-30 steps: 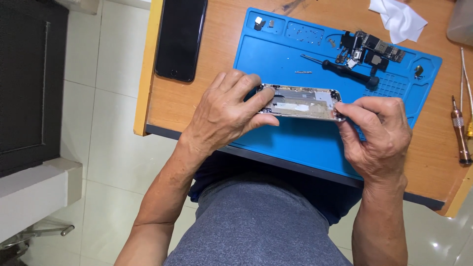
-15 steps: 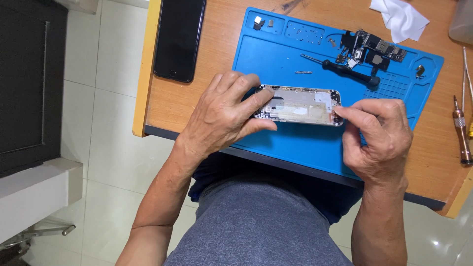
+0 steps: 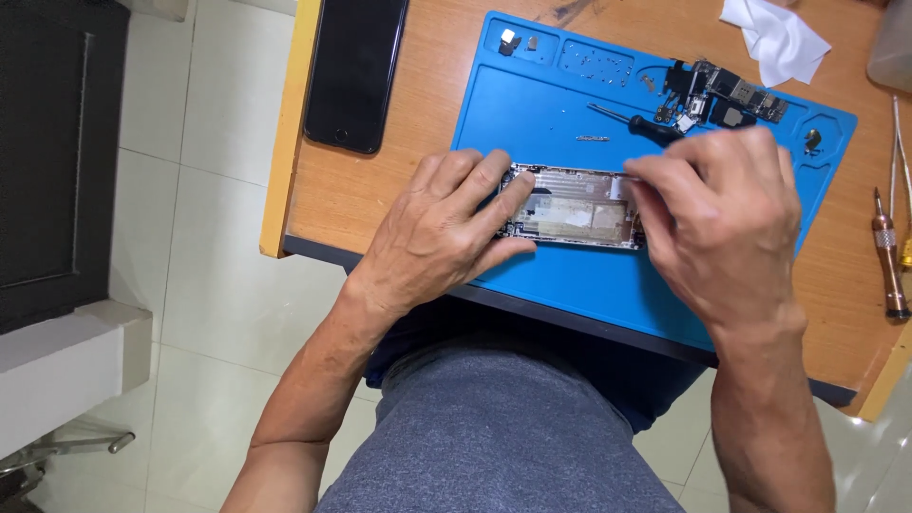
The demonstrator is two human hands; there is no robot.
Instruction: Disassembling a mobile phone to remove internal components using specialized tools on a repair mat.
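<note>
An opened phone housing (image 3: 575, 204), silvery with its insides bare, lies on a blue work mat (image 3: 570, 285). My left hand (image 3: 432, 233) grips its left end, fingers curled over the top edge and thumb along the bottom. My right hand (image 3: 722, 223) covers the housing's right end, slightly blurred. Its fingertips are bunched at the upper right edge, and whether they pinch something small is hidden.
A black phone screen (image 3: 353, 71) lies face up at the table's left. On the mat's far side are a black-handled screwdriver (image 3: 636, 123), a circuit board with loose parts (image 3: 727, 95) and several small screws. A white cloth (image 3: 779, 38) and a brown screwdriver (image 3: 888, 256) lie to the right.
My right hand has moved up and to the left, from the housing's right tip to over its right end. My left hand keeps its grip.
</note>
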